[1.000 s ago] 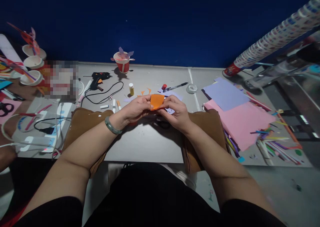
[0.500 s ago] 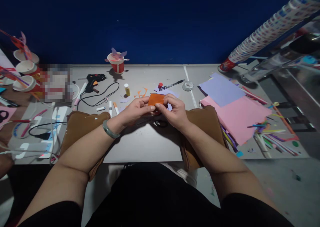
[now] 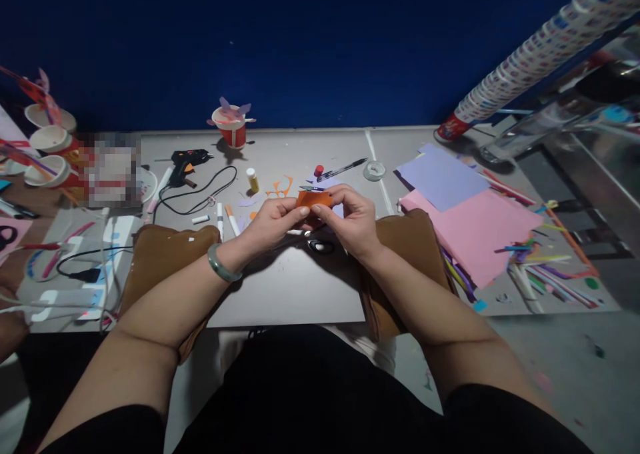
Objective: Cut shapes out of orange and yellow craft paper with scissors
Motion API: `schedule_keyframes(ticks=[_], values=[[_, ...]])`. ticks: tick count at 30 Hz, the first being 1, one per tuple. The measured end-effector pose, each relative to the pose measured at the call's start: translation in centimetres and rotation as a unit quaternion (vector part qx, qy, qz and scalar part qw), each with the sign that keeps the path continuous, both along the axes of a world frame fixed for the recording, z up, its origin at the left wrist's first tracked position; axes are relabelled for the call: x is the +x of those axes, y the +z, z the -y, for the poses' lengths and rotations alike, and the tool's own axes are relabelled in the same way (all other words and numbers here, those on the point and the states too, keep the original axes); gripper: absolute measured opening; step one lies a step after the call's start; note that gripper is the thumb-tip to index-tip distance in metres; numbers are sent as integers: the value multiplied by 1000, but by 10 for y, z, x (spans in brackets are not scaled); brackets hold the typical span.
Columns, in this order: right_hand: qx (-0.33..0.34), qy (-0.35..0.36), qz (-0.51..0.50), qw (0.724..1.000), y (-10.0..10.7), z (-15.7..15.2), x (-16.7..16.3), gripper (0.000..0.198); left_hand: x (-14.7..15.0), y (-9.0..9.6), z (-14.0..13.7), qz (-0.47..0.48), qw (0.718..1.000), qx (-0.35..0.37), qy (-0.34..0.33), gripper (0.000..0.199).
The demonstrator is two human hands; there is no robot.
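A small piece of orange paper (image 3: pixel 314 199) is pinched between both my hands above the middle of the table. My left hand (image 3: pixel 277 225) grips its left side with thumb and fingers, and a green bangle (image 3: pixel 223 263) circles that wrist. My right hand (image 3: pixel 351 221) holds the right side, the thumbs close together at the near edge. Scissors (image 3: pixel 320 246) appear to lie below the hands; a dark handle shows nearer me and blade tips beyond the paper, the middle hidden. Cut orange scraps (image 3: pixel 280 187) and a glue stick (image 3: pixel 253 180) lie just past my left hand.
A glue gun (image 3: pixel 187 164) with its cord, a decorated paper cup (image 3: pixel 231 127), a pen (image 3: pixel 345 169) and a tape roll (image 3: pixel 375 169) lie farther back. Pink paper (image 3: pixel 480 241) is at right, a power strip (image 3: pixel 113 261) at left. Brown cushions (image 3: pixel 167 261) sit beneath my forearms.
The orange paper now shows a shorter face toward me, as if tilted or bent. Scissor blade tips have come into sight behind it. Both hands keep hold of it.
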State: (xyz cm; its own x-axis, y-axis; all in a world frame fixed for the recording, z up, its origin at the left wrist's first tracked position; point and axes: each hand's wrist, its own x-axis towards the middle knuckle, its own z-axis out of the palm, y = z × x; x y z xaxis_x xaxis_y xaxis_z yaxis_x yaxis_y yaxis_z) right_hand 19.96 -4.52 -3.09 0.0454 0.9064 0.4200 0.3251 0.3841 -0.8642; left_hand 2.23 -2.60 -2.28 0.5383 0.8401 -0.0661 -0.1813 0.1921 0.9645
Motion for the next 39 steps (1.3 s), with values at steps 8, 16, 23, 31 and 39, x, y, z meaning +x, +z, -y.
schedule_keyframes(ticks=[8, 16, 23, 31, 39], values=[[4, 9, 9, 1000, -1, -1, 1, 40, -2, 2, -1, -48, 996, -6, 77, 33], [-28, 25, -50, 998, -1, -1, 1, 30, -3, 3, -1, -32, 993, -1, 114, 35], [-5, -24, -56, 998, -2, -3, 2, 34, -1, 2, -4, -12, 989, 15, 144, 51], [70, -45, -80, 993, -6, -8, 3, 28, -3, -3, -6, -17, 990, 46, 130, 37], [82, -32, -80, 993, -7, -8, 2, 24, 0, -7, -6, 5, 991, 19, 129, 35]])
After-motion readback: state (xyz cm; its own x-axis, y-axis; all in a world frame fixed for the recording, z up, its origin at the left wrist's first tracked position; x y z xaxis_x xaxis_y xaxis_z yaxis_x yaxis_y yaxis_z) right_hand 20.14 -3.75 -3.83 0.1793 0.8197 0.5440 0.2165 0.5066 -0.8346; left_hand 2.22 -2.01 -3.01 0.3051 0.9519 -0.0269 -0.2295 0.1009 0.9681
